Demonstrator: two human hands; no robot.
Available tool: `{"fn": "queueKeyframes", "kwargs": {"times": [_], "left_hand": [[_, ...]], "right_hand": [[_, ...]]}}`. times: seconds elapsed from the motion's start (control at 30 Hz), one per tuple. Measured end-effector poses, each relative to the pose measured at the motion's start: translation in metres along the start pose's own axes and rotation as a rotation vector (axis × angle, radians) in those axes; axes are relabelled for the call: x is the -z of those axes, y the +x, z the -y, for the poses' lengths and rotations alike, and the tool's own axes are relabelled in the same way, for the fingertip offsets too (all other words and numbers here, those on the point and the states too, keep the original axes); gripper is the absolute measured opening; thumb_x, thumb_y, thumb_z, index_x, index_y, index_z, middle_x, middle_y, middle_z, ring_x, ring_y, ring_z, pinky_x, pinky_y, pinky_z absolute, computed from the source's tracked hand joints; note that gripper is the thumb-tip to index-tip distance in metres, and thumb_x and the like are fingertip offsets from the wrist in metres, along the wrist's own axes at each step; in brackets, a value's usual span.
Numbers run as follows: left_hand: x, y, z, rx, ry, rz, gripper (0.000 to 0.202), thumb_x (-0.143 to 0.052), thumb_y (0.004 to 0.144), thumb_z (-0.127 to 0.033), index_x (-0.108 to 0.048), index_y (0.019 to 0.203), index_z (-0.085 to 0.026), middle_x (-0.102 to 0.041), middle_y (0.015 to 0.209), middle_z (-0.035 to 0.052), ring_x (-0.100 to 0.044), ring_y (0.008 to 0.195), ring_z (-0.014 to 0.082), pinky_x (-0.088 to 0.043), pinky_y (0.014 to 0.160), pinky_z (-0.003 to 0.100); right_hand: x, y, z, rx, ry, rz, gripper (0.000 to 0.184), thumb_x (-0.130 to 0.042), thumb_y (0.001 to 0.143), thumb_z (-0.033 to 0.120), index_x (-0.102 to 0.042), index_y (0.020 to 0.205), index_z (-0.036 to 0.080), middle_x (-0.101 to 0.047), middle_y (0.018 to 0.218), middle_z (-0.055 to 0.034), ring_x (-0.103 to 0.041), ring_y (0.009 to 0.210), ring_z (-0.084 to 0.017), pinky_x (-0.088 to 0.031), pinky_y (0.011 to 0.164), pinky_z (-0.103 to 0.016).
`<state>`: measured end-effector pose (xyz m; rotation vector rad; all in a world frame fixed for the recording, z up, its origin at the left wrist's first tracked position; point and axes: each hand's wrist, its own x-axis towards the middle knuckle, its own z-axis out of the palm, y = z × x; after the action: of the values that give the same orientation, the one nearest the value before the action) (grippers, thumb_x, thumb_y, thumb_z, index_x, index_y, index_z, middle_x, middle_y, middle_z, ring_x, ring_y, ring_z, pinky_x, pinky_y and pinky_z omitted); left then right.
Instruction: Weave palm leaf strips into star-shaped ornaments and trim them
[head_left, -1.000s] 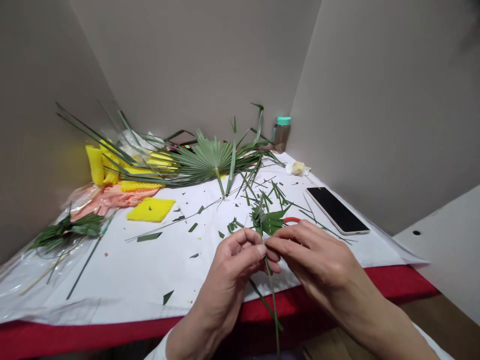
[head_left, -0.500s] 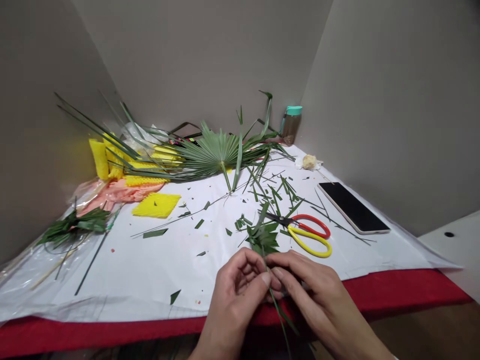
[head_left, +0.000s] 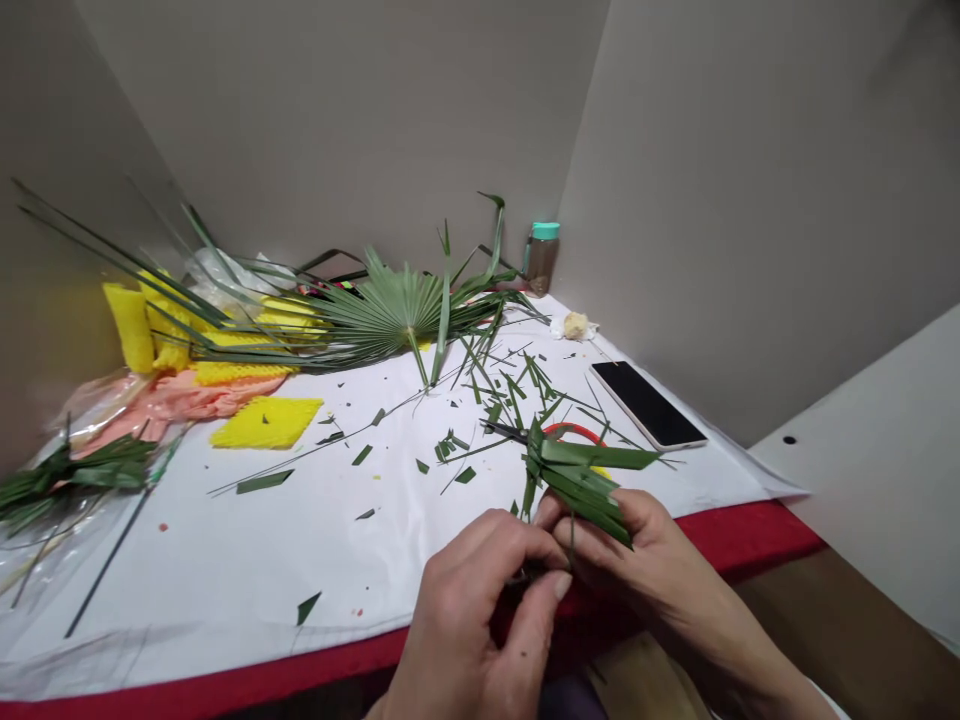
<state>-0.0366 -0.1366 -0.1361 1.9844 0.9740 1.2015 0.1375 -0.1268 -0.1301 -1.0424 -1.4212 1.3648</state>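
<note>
A bundle of folded green palm-leaf strips is gripped by my right hand at the table's front edge, its leaf ends fanning to the right. My left hand is closed just to the left, thumb and forefinger pinched around a thin leaf strip by the bundle's base. Partly hidden behind the bundle lie scissors with one red and one yellow handle. Cut leaf scraps are scattered around them on the white sheet.
A large fan palm leaf lies at the back, beside yellow foam netting and pink material. On the right are a phone and a bottle. Another leaf bundle rests at the left.
The leaf bundle has turned from pointing away to pointing right and now sits over my right hand. My left hand has shifted its pinch. The view has swung right.
</note>
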Motion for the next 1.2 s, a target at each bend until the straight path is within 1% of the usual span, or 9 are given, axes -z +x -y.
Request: {"fn": "queueKeyframes", "kwargs": {"times": [0.1,0.17,0.4,0.53,0.67,0.77,0.9,1.03,1.2], "left_hand": [[-0.001,0.002,-0.005,-0.111,0.041,0.000,0.014,-0.059,0.084,-0.004,-0.063,0.080,-0.017,-0.066,0.071,0.0000,-0.061,0.064,0.0103,-0.048,0.060,0.018],[-0.002,0.003,-0.008,-0.182,0.069,-0.001,0.015,-0.057,0.085,-0.003,-0.064,0.080,-0.016,-0.065,0.068,0.0008,-0.060,0.062,0.0108,-0.046,0.057,0.019],[-0.010,0.002,-0.011,-0.358,0.152,-0.020,0.017,-0.054,0.085,0.000,-0.063,0.083,-0.014,-0.063,0.067,0.0041,-0.055,0.062,0.0146,-0.045,0.057,0.027],[-0.012,0.002,-0.012,-0.397,0.174,0.003,0.017,-0.054,0.084,0.001,-0.065,0.084,-0.012,-0.063,0.068,0.0048,-0.053,0.062,0.0151,-0.044,0.058,0.029],[-0.012,0.004,-0.015,-0.411,0.170,0.031,0.018,-0.053,0.085,-0.001,-0.068,0.081,-0.011,-0.060,0.065,0.0037,-0.052,0.060,0.0147,-0.044,0.056,0.028],[-0.013,0.006,-0.017,-0.429,0.204,0.036,0.021,-0.052,0.086,-0.002,-0.070,0.080,-0.012,-0.060,0.064,0.0033,-0.051,0.059,0.0149,-0.043,0.055,0.028],[-0.016,0.007,-0.017,-0.477,0.313,0.025,0.021,-0.054,0.084,-0.003,-0.071,0.077,-0.013,-0.060,0.063,0.0034,-0.048,0.057,0.0161,-0.040,0.050,0.030],[-0.021,0.008,-0.017,-0.524,0.361,-0.019,0.019,-0.055,0.085,-0.005,-0.069,0.076,-0.014,-0.060,0.063,0.0038,-0.048,0.058,0.0167,-0.040,0.051,0.031],[-0.027,0.005,-0.017,-0.564,0.357,-0.085,0.015,-0.060,0.086,-0.006,-0.068,0.076,-0.014,-0.062,0.063,0.0033,-0.049,0.059,0.0159,-0.039,0.052,0.031]], "right_hand": [[0.001,-0.001,0.006,-0.023,0.009,-0.013,0.018,-0.079,0.083,0.039,-0.077,0.082,0.022,-0.052,0.066,0.0044,-0.042,0.058,-0.009,-0.039,0.054,-0.019],[0.001,-0.003,0.012,-0.026,0.012,-0.010,0.018,-0.078,0.084,0.038,-0.075,0.078,0.022,-0.053,0.067,0.0047,-0.043,0.059,-0.009,-0.038,0.054,-0.018],[0.006,-0.013,0.021,-0.049,0.045,-0.034,0.010,-0.079,0.083,0.028,-0.072,0.076,0.024,-0.064,0.076,0.0045,-0.056,0.072,-0.012,-0.046,0.068,-0.019],[0.013,-0.022,0.013,-0.097,0.088,-0.102,0.009,-0.079,0.082,0.031,-0.074,0.082,0.023,-0.066,0.085,-0.0005,-0.059,0.080,-0.017,-0.051,0.077,-0.026],[0.016,-0.027,0.004,-0.169,0.184,-0.091,0.017,-0.078,0.079,0.036,-0.071,0.081,0.021,-0.060,0.076,-0.0015,-0.054,0.067,-0.016,-0.049,0.057,-0.027],[0.015,-0.027,0.003,-0.185,0.225,-0.082,0.022,-0.081,0.074,0.041,-0.069,0.076,0.022,-0.055,0.073,-0.0001,-0.050,0.065,-0.015,-0.045,0.054,-0.025],[0.015,-0.024,0.011,-0.205,0.255,-0.064,0.013,-0.078,0.074,0.032,-0.069,0.078,0.023,-0.051,0.072,0.0011,-0.044,0.063,-0.014,-0.040,0.053,-0.025],[0.013,-0.018,0.024,-0.179,0.281,0.055,0.011,-0.074,0.071,0.027,-0.065,0.065,0.022,-0.048,0.067,0.0013,-0.038,0.059,-0.014,-0.037,0.052,-0.025],[0.008,-0.014,0.033,-0.123,0.250,0.087,0.024,-0.079,0.071,0.036,-0.063,0.060,0.022,-0.054,0.063,0.0006,-0.047,0.064,-0.016,-0.042,0.059,-0.027]]}}
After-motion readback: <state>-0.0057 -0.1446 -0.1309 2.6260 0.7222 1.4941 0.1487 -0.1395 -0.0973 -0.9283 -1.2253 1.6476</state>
